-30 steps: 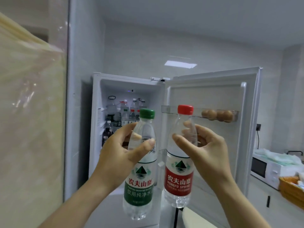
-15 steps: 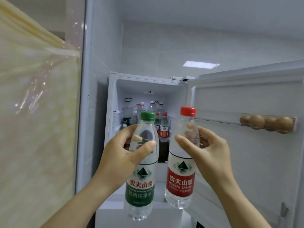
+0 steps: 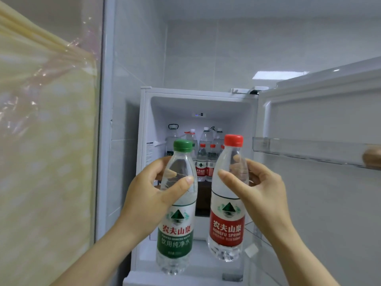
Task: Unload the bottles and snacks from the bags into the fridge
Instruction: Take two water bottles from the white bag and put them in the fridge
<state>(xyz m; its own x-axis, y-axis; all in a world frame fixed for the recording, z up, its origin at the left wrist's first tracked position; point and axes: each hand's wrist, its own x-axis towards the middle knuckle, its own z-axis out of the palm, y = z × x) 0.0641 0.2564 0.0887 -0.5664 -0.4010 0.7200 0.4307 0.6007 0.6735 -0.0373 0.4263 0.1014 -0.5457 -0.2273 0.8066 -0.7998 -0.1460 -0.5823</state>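
Far left, a pale yellow curtain [image 3: 41, 141] under clear film filled the edge of the view, with grey tiled wall beside it. The fridge [image 3: 144, 124] stood open beyond. The left hand [image 3: 148, 199] gripped the green-capped bottle [image 3: 176, 234] at the shoulder, thumb pressed across the front and fingers curled round the back, showing through the clear plastic. The bottle was upright, held in the air before the opening, touching nothing else. Between the two held bottles, a row of stored bottles [image 3: 202, 162] was visible on an inner shelf, most of them red-capped. The right hand [image 3: 266, 199] held the red-capped bottle [image 3: 226, 226] in the same way, thumb in front and fingers wrapped behind, also upright and just beside the green one but apart from it. To the right, the door [image 3: 319, 213] was swung wide. Its clear rack [image 3: 299, 147] carried at least one egg [image 3: 372, 158] at the frame edge. No bags or snacks were in view. Judged step: carrying a pair of bottles to the fridge, neither yet placed. The next move would call for reaching both in through the opening and keeping them vertical. Each needs a standing spot near the stored row without knocking it. The fingers should loosen only once each base is down.
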